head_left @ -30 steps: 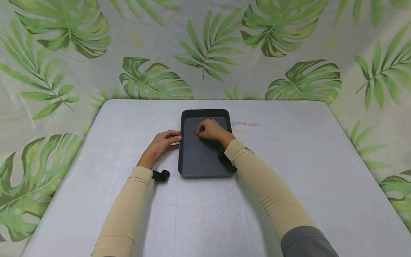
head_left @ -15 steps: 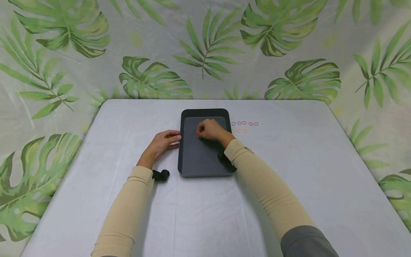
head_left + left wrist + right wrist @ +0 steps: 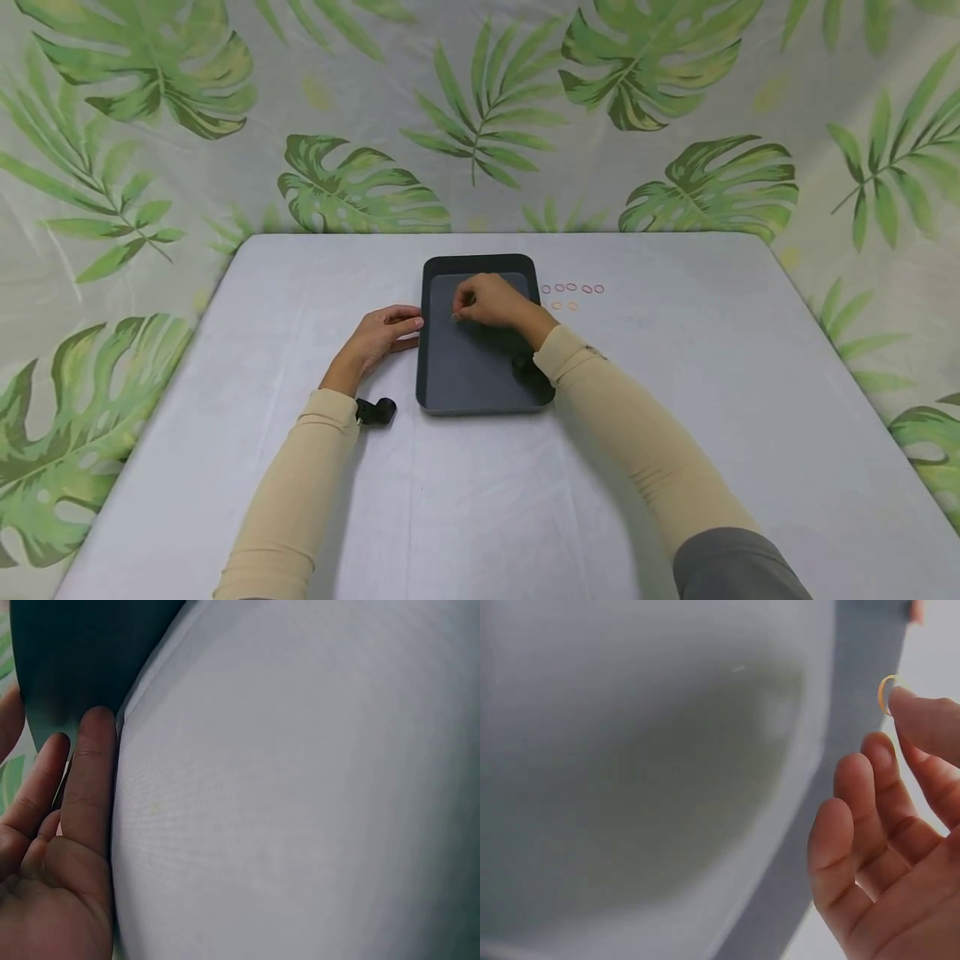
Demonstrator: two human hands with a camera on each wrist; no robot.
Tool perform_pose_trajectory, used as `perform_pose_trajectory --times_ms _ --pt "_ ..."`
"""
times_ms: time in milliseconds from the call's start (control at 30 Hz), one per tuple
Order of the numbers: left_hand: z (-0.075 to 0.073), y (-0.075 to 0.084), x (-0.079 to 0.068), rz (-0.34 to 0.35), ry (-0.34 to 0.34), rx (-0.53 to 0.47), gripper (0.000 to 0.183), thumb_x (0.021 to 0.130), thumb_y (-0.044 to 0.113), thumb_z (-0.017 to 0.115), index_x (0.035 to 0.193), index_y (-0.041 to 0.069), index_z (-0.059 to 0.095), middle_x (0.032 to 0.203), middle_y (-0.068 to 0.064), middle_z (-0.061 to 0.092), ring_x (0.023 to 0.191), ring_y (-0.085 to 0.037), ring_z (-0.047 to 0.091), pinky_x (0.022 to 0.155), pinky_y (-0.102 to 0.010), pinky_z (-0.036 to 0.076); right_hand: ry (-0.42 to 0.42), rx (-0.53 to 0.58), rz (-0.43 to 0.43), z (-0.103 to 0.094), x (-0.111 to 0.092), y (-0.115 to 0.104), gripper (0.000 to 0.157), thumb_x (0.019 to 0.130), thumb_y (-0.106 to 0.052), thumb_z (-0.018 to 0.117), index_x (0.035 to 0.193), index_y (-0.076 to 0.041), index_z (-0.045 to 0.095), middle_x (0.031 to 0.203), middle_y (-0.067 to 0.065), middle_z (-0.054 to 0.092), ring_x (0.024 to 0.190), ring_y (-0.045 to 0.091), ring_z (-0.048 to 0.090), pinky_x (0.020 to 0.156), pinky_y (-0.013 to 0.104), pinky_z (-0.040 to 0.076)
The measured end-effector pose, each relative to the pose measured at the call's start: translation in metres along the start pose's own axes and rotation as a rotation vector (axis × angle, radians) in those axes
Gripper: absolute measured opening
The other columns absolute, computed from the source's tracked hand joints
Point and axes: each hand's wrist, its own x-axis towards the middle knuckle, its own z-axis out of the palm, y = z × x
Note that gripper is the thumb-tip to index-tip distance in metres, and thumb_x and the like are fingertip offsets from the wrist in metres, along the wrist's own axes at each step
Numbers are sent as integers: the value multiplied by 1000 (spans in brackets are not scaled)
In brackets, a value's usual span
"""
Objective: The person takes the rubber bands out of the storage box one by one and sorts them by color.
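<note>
A dark grey rectangular tray (image 3: pixel 457 379) lies on the white-covered table. My left hand (image 3: pixel 377 335) rests against the tray's left side, with fingers extended; in the left wrist view its fingers (image 3: pixel 90 772) lie along the outer wall. Over the upper left part of the tray is my right hand (image 3: pixel 491 300). Between thumb and forefinger it pinches a thin orange rubber band (image 3: pixel 880 694), seen best in the right wrist view, where the other fingers are loosely bent. The tray's floor below the right hand is in shadow.
Right of the tray, a row of several red bands (image 3: pixel 572 287) lies on the table. Below that row are orange bands (image 3: pixel 573 307), close to the right forearm. A black wrist camera (image 3: pixel 377 411) sticks out from the left cuff. Leaf-printed cloth (image 3: pixel 480 117) hangs behind the table.
My right hand, with its forearm, has shifted slightly up and left at the fingertips, still pinching the orange rubber band. My left hand and the tray have stayed in place.
</note>
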Motion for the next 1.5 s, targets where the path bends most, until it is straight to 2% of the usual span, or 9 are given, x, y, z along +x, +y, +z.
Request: perform_pose_trajectory --times_ms 133,267,467,700,867,967,1200,1500 --pt "0 0 -1 13 -10 4 45 99 14 63 140 2 52 140 -14 53 124 -18 57 106 -33 55 27 -3 -61 -15 -14 -13 8 91 -21 74 86 -14 72 97 3 71 88 19 66 75 31 56" --pt "-1 0 -2 15 -17 13 45 99 15 62 141 3 51 142 -14 52 129 -22 54 106 -32 55 85 16 -91 -34 -32 -23 7 91 -21 73 90 -15 72 98 3 68 85 19 65 74 32 56" --pt "0 0 -3 11 -19 18 45 99 15 62 142 3 51 142 -15 52 126 -21 56 105 -32 55 178 38 -189 -57 -59 -31 8 92 -19 73 95 -13 70 98 4 68 83 19 64 76 33 57" --pt "1 0 -4 19 -20 4 44 99 14 62 140 2 52 142 -16 52 121 -17 58 105 -32 55 312 138 -331 -63 -83 -29 5 90 -15 74 94 -15 70 95 0 68 76 10 60 68 27 56" --pt "0 1 -4 9 -12 -1 45 99 14 62 141 2 52 142 -16 52 123 -18 57 106 -32 55 358 159 -402 -65 -95 -23 7 89 -11 75 93 -14 70 95 -1 67 75 7 59 65 20 53" --pt "0 1 -4 6 -15 0 44 99 13 62 141 2 52 142 -16 52 124 -19 57 106 -31 55 382 135 -407 -67 -101 -18 10 87 -8 76 92 -15 70 93 -2 67 76 6 58 65 21 52" --pt "-1 1 -4 7 -18 8 46 99 14 62 142 3 51 144 -16 51 129 -23 55 107 -32 55 413 106 -356 -77 -116 -2 12 86 -8 77 91 -15 69 94 -3 68 79 6 60 67 23 55" --pt "0 1 -4 5 -14 15 45 99 14 62 142 3 51 143 -16 52 126 -20 56 106 -32 55 444 13 -265 -84 -133 34 10 88 -6 75 92 -14 69 95 -2 67 78 5 59 66 20 53"
